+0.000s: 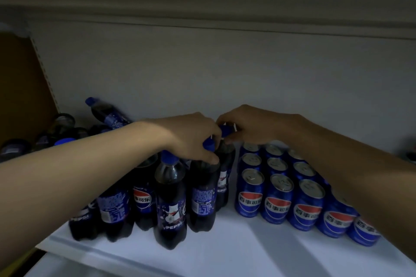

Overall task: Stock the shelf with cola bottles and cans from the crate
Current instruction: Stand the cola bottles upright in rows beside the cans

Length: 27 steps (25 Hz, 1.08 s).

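Shelf (225,252): white board running under both forearms; bare strip along its front edge, nearer the person than the hands.
Cans (279,200): blue, upright, packed in rows directly below the right forearm; front row faces outward. Leave this block undisturbed.
Bottles (144,200): dark cola, blue caps, standing in a loose cluster under the left forearm; labels turned different ways.
Tipped bottle (108,114): leans behind the cluster, beyond the left wrist. Judgement: right it once both hands are free.
Front bottle (203,195): upright at the cluster's right edge, just beside the cans.
Rear bottle (225,164): directly behind the front bottle, touching it.
Left hand (191,139): fingers curled over the front bottle's cap and neck, thumb on its shoulder.
Right hand (249,126): fingers pinching the rear bottle's cap from above.
Step in hand: judged as squaring these two bottles into line.
Method: steer by the necks, keep bases flat on the board, slide rather than lift, stop short of the cans.
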### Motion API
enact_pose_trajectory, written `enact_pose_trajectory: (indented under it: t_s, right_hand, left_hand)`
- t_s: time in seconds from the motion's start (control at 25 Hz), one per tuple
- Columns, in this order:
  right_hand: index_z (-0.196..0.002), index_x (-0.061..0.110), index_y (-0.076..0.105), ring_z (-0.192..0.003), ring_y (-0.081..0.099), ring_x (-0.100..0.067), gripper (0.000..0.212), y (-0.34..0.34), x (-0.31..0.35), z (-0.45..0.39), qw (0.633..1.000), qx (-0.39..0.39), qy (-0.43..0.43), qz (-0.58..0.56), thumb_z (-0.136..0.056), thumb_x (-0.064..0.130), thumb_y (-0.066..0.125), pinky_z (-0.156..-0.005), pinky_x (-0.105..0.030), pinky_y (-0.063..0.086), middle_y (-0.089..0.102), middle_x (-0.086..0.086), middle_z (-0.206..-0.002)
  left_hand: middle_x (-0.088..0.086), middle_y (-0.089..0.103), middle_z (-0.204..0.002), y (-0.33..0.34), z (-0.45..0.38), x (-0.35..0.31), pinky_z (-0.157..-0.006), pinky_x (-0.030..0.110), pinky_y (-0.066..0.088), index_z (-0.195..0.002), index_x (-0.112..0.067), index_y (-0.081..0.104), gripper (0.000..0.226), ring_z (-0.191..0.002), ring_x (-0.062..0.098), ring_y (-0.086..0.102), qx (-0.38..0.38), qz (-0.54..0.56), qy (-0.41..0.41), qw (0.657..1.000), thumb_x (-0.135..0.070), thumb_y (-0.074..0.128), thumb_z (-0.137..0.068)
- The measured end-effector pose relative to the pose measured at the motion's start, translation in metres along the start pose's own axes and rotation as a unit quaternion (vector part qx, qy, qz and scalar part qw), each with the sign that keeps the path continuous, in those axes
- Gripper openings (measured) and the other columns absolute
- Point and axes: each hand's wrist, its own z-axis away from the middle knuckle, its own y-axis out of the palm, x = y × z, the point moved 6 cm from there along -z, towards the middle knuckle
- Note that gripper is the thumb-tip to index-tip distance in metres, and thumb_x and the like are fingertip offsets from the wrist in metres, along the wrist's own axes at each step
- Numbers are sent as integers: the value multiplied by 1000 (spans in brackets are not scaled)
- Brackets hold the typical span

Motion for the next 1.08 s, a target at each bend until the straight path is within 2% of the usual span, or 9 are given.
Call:
enact_pose_trajectory:
  t_s: [0.12,0.24,0.32,0.4,0.52,0.64,0.76,0.96,1.08]
  right_hand:
    - [-110,19,63,-80,60,-11,24,-11,-3,-1,999,-6,22,30,-95,38,66,-67,-25,48,65,4,-96]
    - [-111,17,60,-81,59,-12,32,-40,-10,-2,996,-58,62,29,-97,45,60,-70,-31,51,63,1,-96]
    - [-108,19,55,-78,58,-13,34,-63,-15,-1,991,-97,83,28,-97,50,56,-67,-33,51,61,1,-93]
    - [-102,17,53,-74,58,-14,36,-84,-19,-1,982,-160,99,-2,-97,52,55,-63,-33,49,59,1,-88]
    - [-93,7,56,-60,55,-15,39,-105,-27,-2,955,-266,121,-57,-95,44,63,-52,-26,44,58,-3,-78]
    - [-92,3,61,-59,53,-10,38,-111,-31,-5,936,-313,135,-86,-92,40,69,-50,-20,43,58,-1,-77]
    - [-102,15,65,-78,59,-6,35,-107,-32,-9,951,-261,125,-114,-87,45,74,-61,-16,45,62,6,-93]
    - [-97,7,68,-83,63,-17,45,-82,-54,-29,961,-211,140,-111,-87,50,72,-67,-24,49,68,-5,-94]
    - [-90,3,65,-77,59,-21,48,-42,-71,-46,971,-151,164,-83,-86,50,74,-67,-31,48,67,-13,-91]
  left_hand:
    - [-3,68,-86,-13,-9,17,-72,33,51,-89,-19,68,50,-74,15,65,10,61,-55,997,-65,50,-94]
    - [-1,70,-112,-14,-28,43,-84,32,59,-117,-16,65,45,-94,13,70,5,192,-116,974,-55,54,-97]
    - [-2,60,-132,-6,-39,47,-97,38,55,-140,-21,49,55,-111,13,64,14,297,-105,949,-44,67,-94]
    - [-5,50,-143,1,-51,47,-105,42,51,-152,-32,29,82,-123,12,55,22,357,-75,931,-37,78,-86]
    - [-12,38,-141,6,-67,43,-103,42,52,-157,-39,4,111,-130,15,47,15,373,-57,926,-31,84,-81]
    - [-10,44,-141,3,-79,39,-91,39,58,-152,-35,25,91,-118,16,56,-44,368,-30,928,-23,83,-83]
    - [-5,49,-143,4,-87,41,-89,35,58,-144,-35,35,77,-113,13,59,-58,373,-14,926,-20,82,-84]
    - [7,49,-143,-4,-91,64,-95,38,56,-157,-35,11,99,-121,19,55,3,311,-89,946,-34,80,-85]
    - [9,58,-130,-16,-87,80,-89,35,58,-152,-27,31,75,-107,19,61,23,247,-136,959,-39,73,-90]
